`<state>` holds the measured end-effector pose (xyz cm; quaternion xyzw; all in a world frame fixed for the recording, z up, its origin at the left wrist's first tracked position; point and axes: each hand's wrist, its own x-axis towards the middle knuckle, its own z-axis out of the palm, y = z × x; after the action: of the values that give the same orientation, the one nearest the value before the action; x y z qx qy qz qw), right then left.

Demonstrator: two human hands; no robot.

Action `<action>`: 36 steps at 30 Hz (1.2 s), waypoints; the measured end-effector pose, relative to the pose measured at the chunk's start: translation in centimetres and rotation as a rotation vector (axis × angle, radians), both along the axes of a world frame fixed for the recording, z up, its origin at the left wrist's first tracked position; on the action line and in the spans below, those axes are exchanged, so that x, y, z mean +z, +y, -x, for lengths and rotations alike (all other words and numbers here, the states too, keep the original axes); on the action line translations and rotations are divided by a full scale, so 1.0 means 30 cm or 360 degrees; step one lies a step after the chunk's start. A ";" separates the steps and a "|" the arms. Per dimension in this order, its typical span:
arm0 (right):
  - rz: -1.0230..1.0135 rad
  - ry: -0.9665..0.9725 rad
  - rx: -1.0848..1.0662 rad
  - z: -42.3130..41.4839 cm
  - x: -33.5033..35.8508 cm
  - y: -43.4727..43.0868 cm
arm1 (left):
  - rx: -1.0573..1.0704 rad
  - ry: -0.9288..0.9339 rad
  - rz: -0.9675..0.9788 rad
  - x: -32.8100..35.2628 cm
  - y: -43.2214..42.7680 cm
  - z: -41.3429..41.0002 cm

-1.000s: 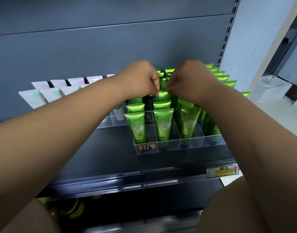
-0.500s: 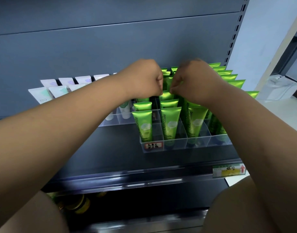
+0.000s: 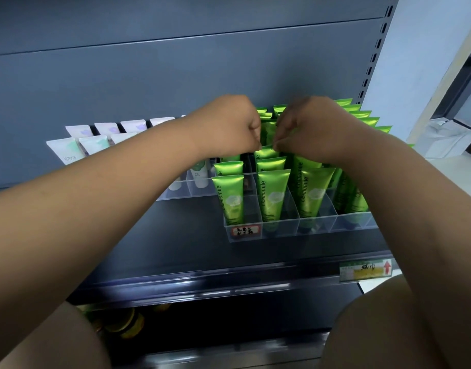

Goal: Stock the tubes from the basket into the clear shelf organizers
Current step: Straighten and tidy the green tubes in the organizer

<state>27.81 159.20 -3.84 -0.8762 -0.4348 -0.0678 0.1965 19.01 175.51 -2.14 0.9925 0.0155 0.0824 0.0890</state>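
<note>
A clear shelf organizer on the dark shelf holds rows of upright green Chamomile tubes. My left hand and my right hand meet over the middle rows, knuckles toward me. Both pinch the flat top edge of one green tube standing third from the front in its lane. The fingertips are mostly hidden behind the hands. No basket is in view.
A second clear organizer to the left holds white tubes with purple and green marks. A yellow price tag sits on the shelf's front rail. My knees fill the lower corners. Yellow items lie on the shelf below.
Both hands stay together over the same green tube; the right hand has shifted slightly. The view has drifted left, so the shelf sits further right in frame.
</note>
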 end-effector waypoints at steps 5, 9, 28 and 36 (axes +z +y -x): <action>-0.0022 0.0032 0.0007 0.008 0.003 -0.012 | 0.0067 -0.0056 0.0116 0.008 0.029 -0.003; -0.0041 0.0056 -0.0010 0.007 0.001 -0.014 | 0.0098 -0.0116 0.0196 0.013 0.063 -0.004; -0.0059 -0.0255 -0.0148 -0.011 -0.036 0.053 | -0.0042 0.0015 0.0062 -0.011 0.019 -0.043; -0.0053 -0.0318 -0.0161 -0.032 -0.050 0.072 | -0.0065 -0.0119 -0.0149 -0.028 0.031 -0.066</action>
<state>28.78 161.35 -5.35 -0.8826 -0.4062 -0.1718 0.1630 21.00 176.43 -2.99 0.9919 -0.0119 0.1181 0.0447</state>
